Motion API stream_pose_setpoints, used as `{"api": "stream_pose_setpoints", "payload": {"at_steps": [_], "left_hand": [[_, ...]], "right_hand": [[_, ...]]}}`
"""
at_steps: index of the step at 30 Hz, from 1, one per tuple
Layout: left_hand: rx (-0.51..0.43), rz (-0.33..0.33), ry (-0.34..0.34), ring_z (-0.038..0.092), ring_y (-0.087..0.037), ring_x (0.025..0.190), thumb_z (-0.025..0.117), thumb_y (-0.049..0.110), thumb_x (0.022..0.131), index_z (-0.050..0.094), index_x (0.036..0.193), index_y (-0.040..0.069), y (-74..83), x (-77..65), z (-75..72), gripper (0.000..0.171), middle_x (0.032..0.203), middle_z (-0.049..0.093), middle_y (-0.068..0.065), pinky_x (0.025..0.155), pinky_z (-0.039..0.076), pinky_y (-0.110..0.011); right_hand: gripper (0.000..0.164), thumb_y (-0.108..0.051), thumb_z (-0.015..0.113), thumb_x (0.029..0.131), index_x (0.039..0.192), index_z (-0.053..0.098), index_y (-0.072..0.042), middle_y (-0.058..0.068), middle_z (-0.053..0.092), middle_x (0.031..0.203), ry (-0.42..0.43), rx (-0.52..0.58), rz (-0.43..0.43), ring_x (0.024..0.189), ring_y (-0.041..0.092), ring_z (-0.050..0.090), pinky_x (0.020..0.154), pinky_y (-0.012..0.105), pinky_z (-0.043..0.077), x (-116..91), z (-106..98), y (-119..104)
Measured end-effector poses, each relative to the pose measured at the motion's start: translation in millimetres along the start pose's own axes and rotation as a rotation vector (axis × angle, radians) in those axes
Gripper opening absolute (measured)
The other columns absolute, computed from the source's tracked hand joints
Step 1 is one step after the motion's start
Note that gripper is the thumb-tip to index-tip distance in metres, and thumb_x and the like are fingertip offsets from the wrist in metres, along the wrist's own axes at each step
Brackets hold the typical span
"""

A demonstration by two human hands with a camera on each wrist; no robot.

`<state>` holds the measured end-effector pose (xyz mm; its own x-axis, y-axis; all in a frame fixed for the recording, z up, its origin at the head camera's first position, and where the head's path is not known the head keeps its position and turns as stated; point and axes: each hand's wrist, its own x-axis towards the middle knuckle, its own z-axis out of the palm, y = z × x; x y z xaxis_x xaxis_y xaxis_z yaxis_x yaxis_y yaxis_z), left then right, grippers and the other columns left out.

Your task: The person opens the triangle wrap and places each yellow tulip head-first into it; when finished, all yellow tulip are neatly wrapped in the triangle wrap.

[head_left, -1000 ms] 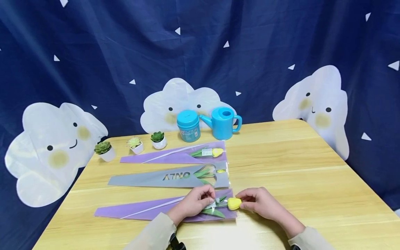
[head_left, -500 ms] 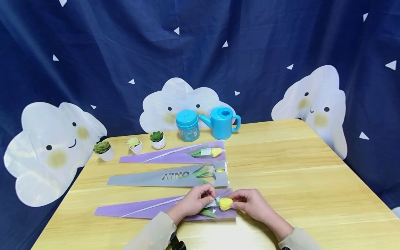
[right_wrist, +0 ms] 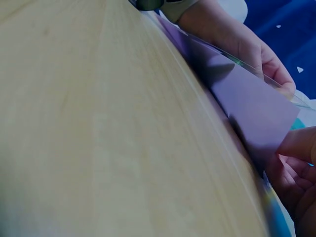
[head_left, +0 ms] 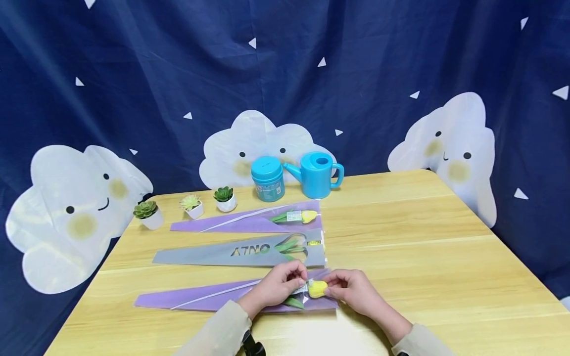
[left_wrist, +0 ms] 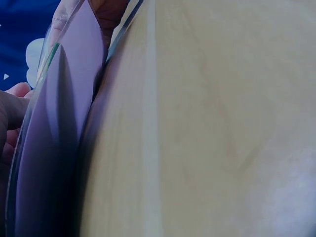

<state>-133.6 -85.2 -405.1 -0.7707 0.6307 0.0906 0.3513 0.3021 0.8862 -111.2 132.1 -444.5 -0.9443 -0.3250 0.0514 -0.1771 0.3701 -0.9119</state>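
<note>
A yellow tulip lies at the right end of the nearest purple flower sleeve, its green leaves under clear film. My right hand pinches the bloom by its tip, between thumb and fingers. Left of the bloom, my left hand pinches the sleeve's clear film near a white label, which its fingers partly cover. In the right wrist view the purple backing slants up off the table, the left hand behind it and the right hand at its end. The backing hides the bloom there.
A grey sleeve marked ONLY and another purple sleeve, each with a yellow tulip, lie farther back. Behind them stand small potted succulents, a teal lidded tub and a blue watering can. A dark blue curtain backs the table.
My right hand has moved left with the tulip, bringing the bloom closer to my left hand and farther over the purple sleeve. The left hand has stayed almost in place.
</note>
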Motion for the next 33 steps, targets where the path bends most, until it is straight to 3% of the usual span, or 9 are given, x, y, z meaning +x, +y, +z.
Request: {"api": "stream_pose_setpoints", "payload": {"at_steps": [5,12,15,22,28,33], "left_hand": [[0.001,0.01,0.005,0.044,-0.005,0.066,0.054,-0.005,0.087,0.054,0.084,0.001,-0.8,0.3,0.5,0.007,0.075,0.053,-0.008,0.063,0.039,-0.018],[0.02,0.019,0.037,0.043,-0.004,0.065,0.056,-0.004,0.086,0.054,0.084,0.005,-27.9,5.4,6.3,0.009,0.074,0.053,-0.006,0.061,0.039,-0.018],[0.011,0.022,0.039,0.043,-0.003,0.065,0.056,-0.002,0.087,0.054,0.085,0.007,-31.8,5.4,6.4,0.009,0.075,0.052,-0.003,0.061,0.039,-0.018],[-0.001,0.012,0.022,0.042,-0.006,0.065,0.053,-0.006,0.087,0.053,0.085,0.0,-11.7,0.1,2.3,0.007,0.075,0.052,-0.011,0.061,0.037,-0.017],[0.012,0.027,0.036,0.045,-0.005,0.067,0.056,-0.001,0.087,0.055,0.086,0.007,-34.9,2.5,4.2,0.008,0.079,0.055,-0.006,0.062,0.04,-0.019],[0.041,0.015,0.051,0.045,-0.006,0.066,0.058,0.006,0.088,0.057,0.086,0.011,-36.9,-1.9,-1.6,0.006,0.079,0.056,0.0,0.061,0.04,-0.02]], "right_hand": [[0.022,-0.011,0.072,0.076,0.094,0.068,0.001,0.007,0.066,0.081,-0.001,0.01,-0.001,0.069,0.004,0.058,0.063,0.021,0.05,1,3,-2],[0.021,-0.008,0.072,0.076,0.093,0.066,0.004,0.007,0.065,0.081,-0.023,0.063,0.003,0.069,0.003,0.057,0.064,0.02,0.05,5,7,-4],[0.021,-0.007,0.071,0.077,0.093,0.065,0.004,0.008,0.065,0.081,-0.031,0.082,0.009,0.068,0.003,0.056,0.063,0.02,0.05,6,9,-4],[0.02,-0.008,0.071,0.077,0.093,0.065,0.002,0.007,0.064,0.081,-0.057,0.073,0.009,0.07,0.005,0.056,0.064,0.02,0.049,6,9,-6],[0.024,-0.008,0.069,0.08,0.1,0.064,0.005,0.012,0.065,0.087,-0.121,0.117,0.026,0.076,0.009,0.06,0.067,0.021,0.051,1,-4,-4],[0.026,-0.009,0.068,0.081,0.102,0.063,0.005,0.011,0.065,0.088,-0.128,0.088,0.041,0.077,0.009,0.059,0.068,0.021,0.05,-4,-25,1]]}}
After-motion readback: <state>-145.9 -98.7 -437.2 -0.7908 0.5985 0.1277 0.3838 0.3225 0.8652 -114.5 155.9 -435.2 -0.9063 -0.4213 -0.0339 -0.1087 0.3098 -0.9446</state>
